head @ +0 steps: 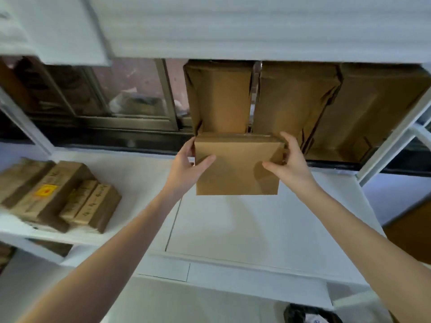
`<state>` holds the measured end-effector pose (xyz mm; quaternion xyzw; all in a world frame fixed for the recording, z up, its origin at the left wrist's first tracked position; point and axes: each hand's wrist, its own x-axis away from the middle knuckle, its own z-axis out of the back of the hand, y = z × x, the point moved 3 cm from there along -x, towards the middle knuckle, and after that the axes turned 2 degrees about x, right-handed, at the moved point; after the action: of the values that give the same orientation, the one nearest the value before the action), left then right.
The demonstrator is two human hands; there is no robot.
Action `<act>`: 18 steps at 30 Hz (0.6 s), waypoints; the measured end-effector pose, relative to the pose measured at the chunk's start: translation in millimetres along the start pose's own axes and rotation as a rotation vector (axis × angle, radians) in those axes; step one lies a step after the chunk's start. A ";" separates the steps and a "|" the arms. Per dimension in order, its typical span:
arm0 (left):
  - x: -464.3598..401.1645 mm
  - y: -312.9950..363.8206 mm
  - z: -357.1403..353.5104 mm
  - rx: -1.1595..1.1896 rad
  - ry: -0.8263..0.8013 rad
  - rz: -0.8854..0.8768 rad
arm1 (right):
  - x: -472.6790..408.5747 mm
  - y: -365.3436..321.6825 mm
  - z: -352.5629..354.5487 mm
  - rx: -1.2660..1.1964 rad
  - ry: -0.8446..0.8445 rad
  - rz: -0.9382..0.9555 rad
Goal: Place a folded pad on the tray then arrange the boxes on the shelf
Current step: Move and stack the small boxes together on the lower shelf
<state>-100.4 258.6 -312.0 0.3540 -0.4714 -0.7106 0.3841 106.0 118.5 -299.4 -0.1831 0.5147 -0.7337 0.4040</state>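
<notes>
A person's left hand [186,164] and right hand [288,159] clasped a small cardboard box [236,164] by its sides, held above the white shelf [233,224] in front of three tall boxes [293,99] standing at the back. Seating it squarely likely called for level hands and a gentle push. A stack of flat cartons [58,194] lay well apart at left; the upper shelf [233,26] hung close overhead.

Both forearms bare, no sleeves, no rings/watch visible.
</notes>
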 end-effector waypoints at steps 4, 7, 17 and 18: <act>9.4 3.1 75.9 -0.006 0.127 -0.028 | -3.4 -52.7 -48.5 -0.054 -0.133 0.077; 15.8 3.1 138.4 -0.037 0.211 -0.009 | -2.0 -92.2 -96.6 -0.069 -0.224 0.155; 29.0 -39.0 306.1 0.031 0.311 0.095 | -5.2 -172.3 -260.4 -0.064 -0.347 0.098; 31.9 -45.0 315.7 0.053 0.331 0.093 | -8.1 -174.2 -273.9 -0.066 -0.332 0.068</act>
<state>-397.6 367.8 -262.6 0.4542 -0.4362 -0.6113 0.4793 -147.0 316.3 -251.3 -0.2977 0.4705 -0.6620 0.5018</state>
